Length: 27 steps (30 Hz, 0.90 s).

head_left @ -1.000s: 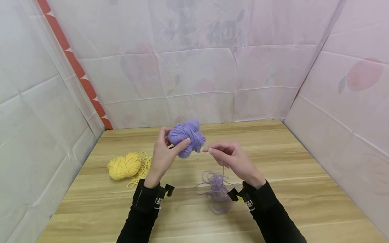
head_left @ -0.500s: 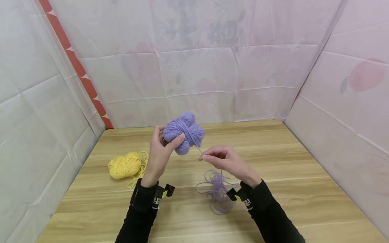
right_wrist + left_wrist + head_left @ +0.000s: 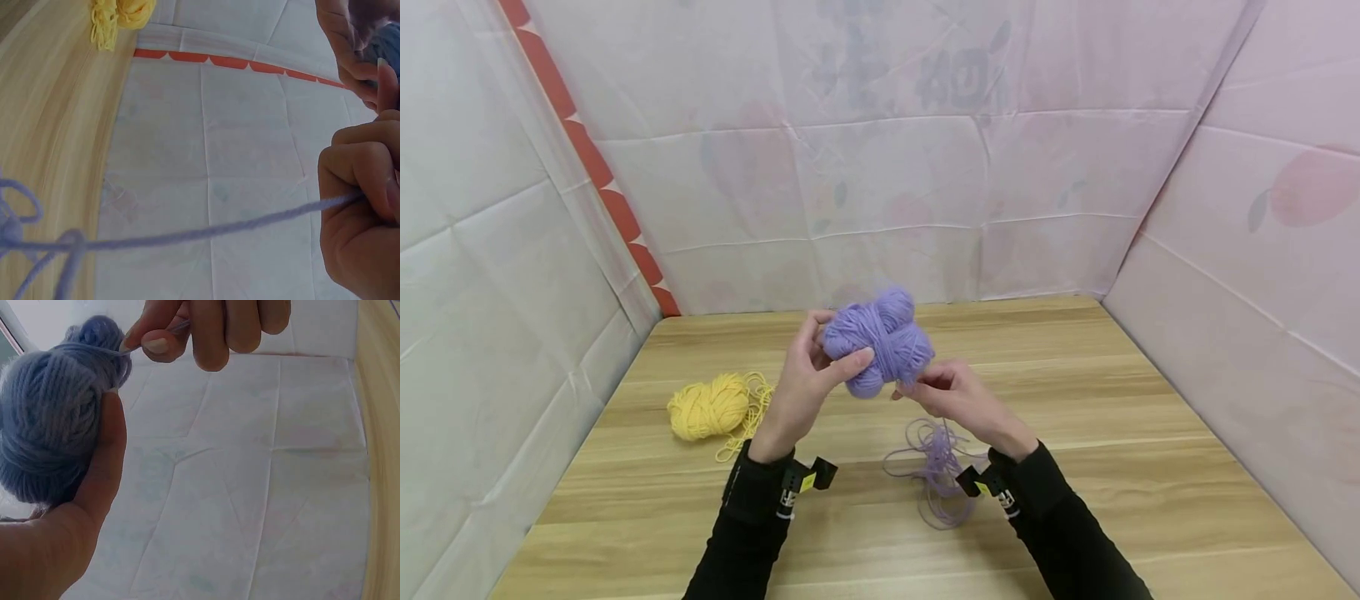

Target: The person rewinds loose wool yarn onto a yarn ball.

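A purple yarn ball (image 3: 880, 337), wrapped crosswise into lobes, is held above the table in my left hand (image 3: 801, 383), the thumb across its near side. Close by its lower right edge, my right hand (image 3: 966, 404) pinches a strand of the same yarn between thumb and fingertips. The left wrist view shows that strand (image 3: 134, 351) running from the ball (image 3: 56, 419) into the right hand (image 3: 212, 328). From the right hand (image 3: 365, 200) the yarn strand (image 3: 219, 231) trails down to a loose purple tangle (image 3: 938, 475) on the table.
A yellow yarn ball (image 3: 707, 407) with loose yellow strands (image 3: 755, 412) beside it lies on the left of the wooden table (image 3: 1112, 500). White printed sheeting (image 3: 880, 167) stands along the back and both sides, with a red scalloped strip (image 3: 587, 158) at the back left corner.
My left hand lifted the purple ball slightly leftward, then brought it right and down toward the right hand. The right hand has shifted a little down and left, pinching throughout.
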Tool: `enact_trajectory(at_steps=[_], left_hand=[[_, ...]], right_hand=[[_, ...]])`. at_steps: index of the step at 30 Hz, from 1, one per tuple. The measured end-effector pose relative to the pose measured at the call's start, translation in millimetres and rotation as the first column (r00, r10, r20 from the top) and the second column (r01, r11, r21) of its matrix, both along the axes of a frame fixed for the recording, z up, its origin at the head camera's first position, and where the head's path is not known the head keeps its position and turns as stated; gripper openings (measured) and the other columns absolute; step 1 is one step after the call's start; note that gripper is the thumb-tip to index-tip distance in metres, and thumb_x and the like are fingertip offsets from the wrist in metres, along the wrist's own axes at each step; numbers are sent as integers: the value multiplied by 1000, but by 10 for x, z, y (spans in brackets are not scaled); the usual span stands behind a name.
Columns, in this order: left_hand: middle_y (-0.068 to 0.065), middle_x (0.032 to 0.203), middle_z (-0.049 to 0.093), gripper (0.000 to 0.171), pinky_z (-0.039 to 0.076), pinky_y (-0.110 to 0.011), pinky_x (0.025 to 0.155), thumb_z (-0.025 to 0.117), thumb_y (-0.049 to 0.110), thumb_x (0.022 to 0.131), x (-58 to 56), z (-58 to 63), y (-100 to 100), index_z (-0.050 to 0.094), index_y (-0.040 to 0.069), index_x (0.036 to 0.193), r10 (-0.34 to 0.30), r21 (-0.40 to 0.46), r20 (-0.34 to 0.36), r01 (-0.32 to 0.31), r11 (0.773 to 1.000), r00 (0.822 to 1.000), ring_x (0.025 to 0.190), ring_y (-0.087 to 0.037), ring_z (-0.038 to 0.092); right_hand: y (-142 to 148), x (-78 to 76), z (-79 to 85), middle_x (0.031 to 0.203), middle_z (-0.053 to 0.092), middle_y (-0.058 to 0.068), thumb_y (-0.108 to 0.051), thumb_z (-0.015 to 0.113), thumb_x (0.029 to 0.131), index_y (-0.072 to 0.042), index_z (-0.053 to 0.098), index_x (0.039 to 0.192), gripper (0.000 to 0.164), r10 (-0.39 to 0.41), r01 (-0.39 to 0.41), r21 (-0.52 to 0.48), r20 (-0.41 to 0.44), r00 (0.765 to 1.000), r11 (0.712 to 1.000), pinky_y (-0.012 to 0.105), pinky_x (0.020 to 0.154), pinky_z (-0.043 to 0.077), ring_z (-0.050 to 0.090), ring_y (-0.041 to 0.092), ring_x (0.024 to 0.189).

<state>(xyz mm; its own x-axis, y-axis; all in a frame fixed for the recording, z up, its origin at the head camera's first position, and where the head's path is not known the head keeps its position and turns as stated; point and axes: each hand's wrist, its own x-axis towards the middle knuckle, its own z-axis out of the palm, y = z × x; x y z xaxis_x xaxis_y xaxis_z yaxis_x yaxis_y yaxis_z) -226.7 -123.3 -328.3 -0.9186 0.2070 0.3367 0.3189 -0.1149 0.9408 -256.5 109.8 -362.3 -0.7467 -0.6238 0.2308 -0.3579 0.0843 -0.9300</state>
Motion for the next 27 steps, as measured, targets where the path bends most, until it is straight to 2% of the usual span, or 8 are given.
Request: enact_trajectory(at_steps=[4, 7, 10, 13, 19, 22, 25, 27], left_hand=[[-16, 124, 60, 51, 55, -37, 90, 70, 13, 86, 10, -3, 8, 43, 12, 129, -91, -27, 3, 91, 995, 996, 110, -24, 63], [-15, 125, 59, 51, 56, -39, 89, 70, 12, 86, 23, -3, 13, 43, 12, 129, -157, -51, 9, 157, 986, 988, 110, -24, 63], [-15, 128, 56, 53, 56, -42, 89, 72, 11, 85, 33, -1, 19, 44, 12, 129, -227, -90, 11, 227, 970, 974, 111, -25, 62], [-13, 130, 53, 54, 56, -42, 88, 74, 11, 84, 42, 4, 25, 46, 15, 130, -277, -162, 9, 275, 948, 961, 110, -26, 60], [-9, 125, 54, 51, 55, -39, 90, 75, 13, 82, 30, -6, 26, 50, 21, 126, -305, -313, 9, 293, 904, 952, 110, -25, 58], [-6, 121, 56, 50, 54, -38, 91, 76, 13, 81, 18, -13, 28, 52, 21, 125, -308, -374, -17, 280, 884, 951, 108, -23, 58], [-2, 117, 59, 48, 55, -36, 86, 76, 13, 81, 4, -27, 29, 54, 22, 122, -311, -440, -66, 252, 862, 948, 104, -19, 59], [-2, 115, 61, 47, 57, -34, 79, 76, 13, 80, -5, -42, 30, 56, 22, 121, -309, -471, -91, 232, 851, 947, 101, -19, 60]], right_hand=[[33, 3, 2, 59, 37, -10, 1, 49, 92, -6, 67, 90, 19, -21, 22, -40, 43, 999, 999, 25, 45, 25, 31, 4, 51], [62, 7, 9, 59, 37, -11, 2, 50, 89, -16, 64, 82, 24, -54, 57, -45, 63, 997, 997, 25, 46, 26, 33, 3, 52], [79, 6, 16, 59, 38, -10, 5, 47, 86, -16, 57, 73, 27, -78, 81, -40, 58, 995, 996, 25, 47, 28, 35, 4, 52], [84, 2, 26, 60, 38, -9, 2, 44, 89, -14, 49, 69, 26, -104, 105, -23, 46, 994, 994, 22, 46, 31, 35, 4, 51], [72, -8, 50, 73, 51, -6, -17, 46, 100, -12, 59, 85, 20, -32, 41, -72, 119, 992, 997, 21, 54, 45, 50, 7, 64], [74, -10, 55, 77, 54, -5, -24, 46, 102, -11, 55, 84, 24, -19, 39, -111, 170, 985, 993, 21, 58, 48, 53, 7, 68], [90, -14, 51, 67, 45, -7, -30, 45, 103, -12, 52, 81, 30, -48, 76, -139, 199, 979, 987, 19, 51, 37, 44, 5, 57], [104, -14, 52, 62, 34, -7, -30, 45, 103, -11, 47, 78, 31, -47, 83, -169, 206, 977, 982, 23, 48, 25, 32, 6, 52]])
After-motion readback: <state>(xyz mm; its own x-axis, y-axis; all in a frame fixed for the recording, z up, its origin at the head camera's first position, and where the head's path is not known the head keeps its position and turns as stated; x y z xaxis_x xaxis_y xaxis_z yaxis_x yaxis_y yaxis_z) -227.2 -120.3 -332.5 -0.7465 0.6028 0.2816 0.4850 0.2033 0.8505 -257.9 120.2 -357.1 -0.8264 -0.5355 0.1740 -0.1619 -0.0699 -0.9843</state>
